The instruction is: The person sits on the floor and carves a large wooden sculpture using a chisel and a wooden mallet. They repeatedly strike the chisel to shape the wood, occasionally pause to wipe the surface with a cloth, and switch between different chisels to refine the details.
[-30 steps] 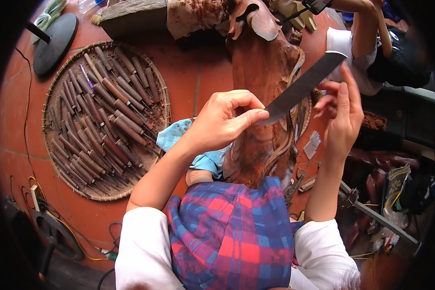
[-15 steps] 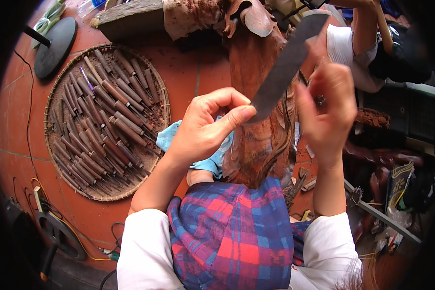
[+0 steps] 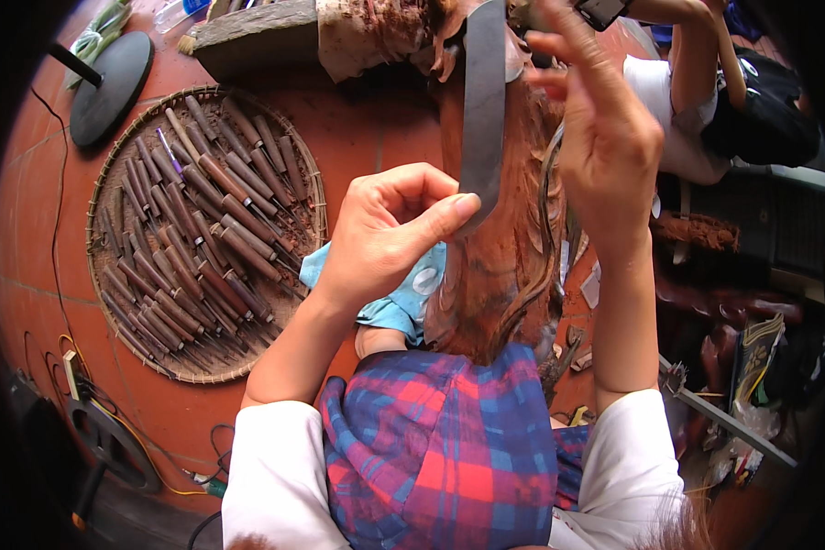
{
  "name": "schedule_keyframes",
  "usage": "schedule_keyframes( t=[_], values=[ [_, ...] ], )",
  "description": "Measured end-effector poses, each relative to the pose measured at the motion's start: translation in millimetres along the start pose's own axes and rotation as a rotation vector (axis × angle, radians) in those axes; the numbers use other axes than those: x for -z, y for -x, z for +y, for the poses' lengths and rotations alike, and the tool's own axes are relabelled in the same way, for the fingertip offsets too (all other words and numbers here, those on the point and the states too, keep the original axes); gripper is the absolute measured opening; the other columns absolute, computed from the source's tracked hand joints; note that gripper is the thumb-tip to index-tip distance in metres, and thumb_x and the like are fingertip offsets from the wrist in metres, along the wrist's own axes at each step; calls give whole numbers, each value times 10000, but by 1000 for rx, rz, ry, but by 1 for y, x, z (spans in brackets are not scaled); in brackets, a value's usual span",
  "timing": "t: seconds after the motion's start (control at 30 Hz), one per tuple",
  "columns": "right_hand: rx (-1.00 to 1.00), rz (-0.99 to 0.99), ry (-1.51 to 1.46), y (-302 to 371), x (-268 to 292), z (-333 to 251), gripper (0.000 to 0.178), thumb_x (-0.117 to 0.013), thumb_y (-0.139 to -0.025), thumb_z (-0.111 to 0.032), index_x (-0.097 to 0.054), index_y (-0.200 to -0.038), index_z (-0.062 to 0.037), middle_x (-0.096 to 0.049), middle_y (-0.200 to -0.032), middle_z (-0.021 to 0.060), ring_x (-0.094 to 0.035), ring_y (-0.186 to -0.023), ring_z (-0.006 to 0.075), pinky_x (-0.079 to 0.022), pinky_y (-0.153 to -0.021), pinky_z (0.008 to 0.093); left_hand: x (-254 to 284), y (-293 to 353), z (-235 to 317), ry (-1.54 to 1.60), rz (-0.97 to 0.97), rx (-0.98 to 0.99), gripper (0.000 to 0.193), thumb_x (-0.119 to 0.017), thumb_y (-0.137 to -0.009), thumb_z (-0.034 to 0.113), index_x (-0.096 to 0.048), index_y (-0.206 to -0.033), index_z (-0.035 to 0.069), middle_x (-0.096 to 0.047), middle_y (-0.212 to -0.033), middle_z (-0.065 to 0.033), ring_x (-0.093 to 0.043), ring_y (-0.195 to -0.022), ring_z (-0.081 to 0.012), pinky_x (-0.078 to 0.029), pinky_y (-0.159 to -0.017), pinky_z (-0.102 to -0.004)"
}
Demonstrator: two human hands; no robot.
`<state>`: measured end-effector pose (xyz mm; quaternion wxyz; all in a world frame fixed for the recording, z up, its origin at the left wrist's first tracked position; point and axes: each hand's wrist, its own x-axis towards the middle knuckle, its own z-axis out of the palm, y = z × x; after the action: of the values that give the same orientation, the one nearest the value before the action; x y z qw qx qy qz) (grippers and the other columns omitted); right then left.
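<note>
A dark grey strip that looks like sandpaper (image 3: 482, 110) stands nearly upright in front of me, slightly curled at its lower end. My left hand (image 3: 399, 215) pinches that lower end between thumb and forefinger. To the right of the strip, my right hand (image 3: 605, 128) is raised with its fingers apart and somewhat blurred, holding nothing that I can see. Behind and below both hands lies a carved reddish-brown piece of wood (image 3: 495, 275), its surface rippled and partly glossy.
At the left, a round woven tray (image 3: 321, 197) holds many wood-handled carving tools (image 3: 220, 215). A black round base (image 3: 110, 92) stands beyond it. A stone block (image 3: 257, 41) sits at the back, and another person (image 3: 687, 110) at the upper right. Plaid cloth (image 3: 440, 440) covers my lap.
The strip has swung from leaning right to nearly upright, its lower end still in my left hand. My right hand has risen slightly and its fingers have spread.
</note>
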<state>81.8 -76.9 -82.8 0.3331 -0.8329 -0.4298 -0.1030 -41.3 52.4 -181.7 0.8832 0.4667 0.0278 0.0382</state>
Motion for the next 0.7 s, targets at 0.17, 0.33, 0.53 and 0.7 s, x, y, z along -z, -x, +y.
schedule_keyframes(
  t=[0.17,0.33,0.53,0.7],
  values=[
    [-76,-95,-87,10,-9,-7,451,-497,-958,14,-486,-1404,-50,-682,-1101,129,-663,-956,143,-532,-826,269,8,5,-4,-158,117,-79,113,-724,-874,107,-688,-884,1,-647,-750,8,-561,-678,-37,-453,-613,-203],
    [-358,-34,-473,1,-29,-27,484,-582,-987,-236,-469,-1362,48,-656,-938,94,-643,-859,120,-535,-755,240,-6,-5,-12,-702,189,-403,102,-741,-811,74,-673,-854,11,-665,-738,-48,-612,-667,-95,-479,-608,-245],
    [-441,-369,-878,-31,-19,-21,618,-600,-972,-222,-308,-1464,10,-576,-1027,107,-552,-927,132,-453,-845,245,-12,-19,-8,-493,184,-396,146,-757,-773,66,-640,-850,24,-695,-870,-50,-658,-766,-140,-518,-669,-285],
    [-534,-449,-920,-24,-47,-18,416,-472,-1025,-363,-626,-1050,22,-548,-626,17,-547,-468,95,-470,-448,249,3,-29,-31,-333,-78,-355,238,-729,-791,58,-684,-1023,31,-680,-993,-91,-649,-917,-220,-503,-835,-348]
  ],
)
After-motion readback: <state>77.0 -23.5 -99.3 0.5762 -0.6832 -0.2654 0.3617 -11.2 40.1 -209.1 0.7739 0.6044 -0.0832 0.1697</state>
